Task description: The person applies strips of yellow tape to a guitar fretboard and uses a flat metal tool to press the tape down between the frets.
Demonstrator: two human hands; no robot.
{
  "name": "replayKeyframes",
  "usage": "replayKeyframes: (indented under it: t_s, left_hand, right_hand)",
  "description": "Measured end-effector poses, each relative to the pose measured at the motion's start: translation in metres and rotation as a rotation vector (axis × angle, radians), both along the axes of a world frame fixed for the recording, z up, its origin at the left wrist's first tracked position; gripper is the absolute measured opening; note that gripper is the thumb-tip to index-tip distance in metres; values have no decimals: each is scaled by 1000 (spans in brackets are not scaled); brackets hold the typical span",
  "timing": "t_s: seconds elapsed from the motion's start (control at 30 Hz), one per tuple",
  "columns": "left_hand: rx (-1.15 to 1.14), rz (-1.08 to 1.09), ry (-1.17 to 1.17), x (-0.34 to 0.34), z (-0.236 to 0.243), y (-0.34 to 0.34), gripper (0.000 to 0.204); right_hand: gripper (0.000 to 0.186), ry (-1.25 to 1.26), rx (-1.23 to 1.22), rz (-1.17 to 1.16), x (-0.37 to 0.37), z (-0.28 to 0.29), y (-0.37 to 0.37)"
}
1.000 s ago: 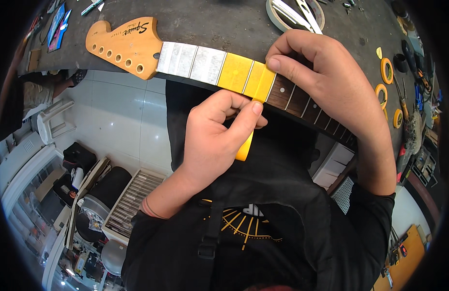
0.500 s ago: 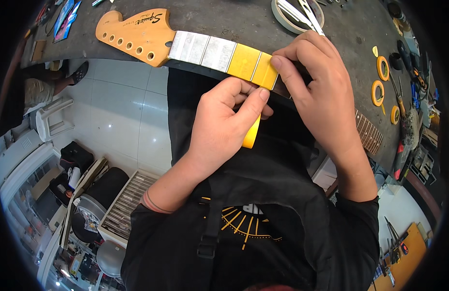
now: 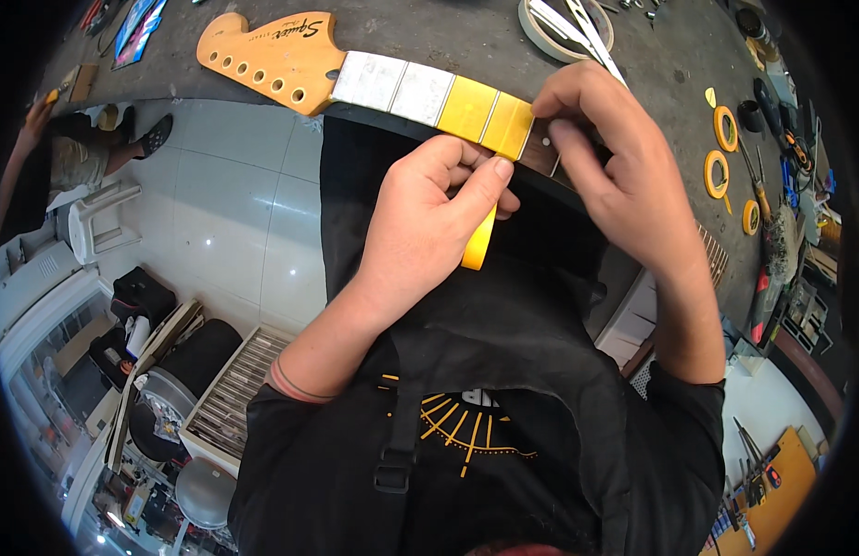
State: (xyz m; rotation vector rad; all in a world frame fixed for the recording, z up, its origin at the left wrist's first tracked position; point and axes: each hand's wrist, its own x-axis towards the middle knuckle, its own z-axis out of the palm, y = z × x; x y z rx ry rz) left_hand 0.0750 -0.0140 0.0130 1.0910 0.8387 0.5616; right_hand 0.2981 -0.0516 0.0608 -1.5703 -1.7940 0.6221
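In the head view, a guitar neck (image 3: 539, 156) is located along the near edge of the table (image 3: 420, 42), its 6-holed wooden headstock (image 3: 276, 60) directed left. Next to the headstock, 2 fret spaces are covered by whitish masking (image 3: 369, 82); the following 2 are covered by yellow tape (image 3: 469, 104), and dark wood is exposed farther right. A yellow strip (image 3: 482, 239) is pinched between thumb and fingers of the left hand (image 3: 425, 218) at the lower edge of the neck, its loose end hanging below. The right hand (image 3: 615, 162) is curled over the neck just right of the yellow section, thumb and index finger apart; whether the neck is gripped cannot be told. At right on the table, 3 yellow tape rolls (image 3: 716, 174) are noted. At the top, a pale tape roll (image 3: 538, 39) is observed with metal tools (image 3: 578, 26) laid across it.
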Motion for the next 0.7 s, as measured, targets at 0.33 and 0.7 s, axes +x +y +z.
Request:
replayKeyframes:
  t_s: [0.33,0.7]
  left_hand:
    - [14,5,8,0,2,1,22]
    - [31,-54,7,-10,2,-2,18]
  right_hand:
    - [17,-441,200,347,0,12,30]
    - [11,-695,287,-109,30,15,41]
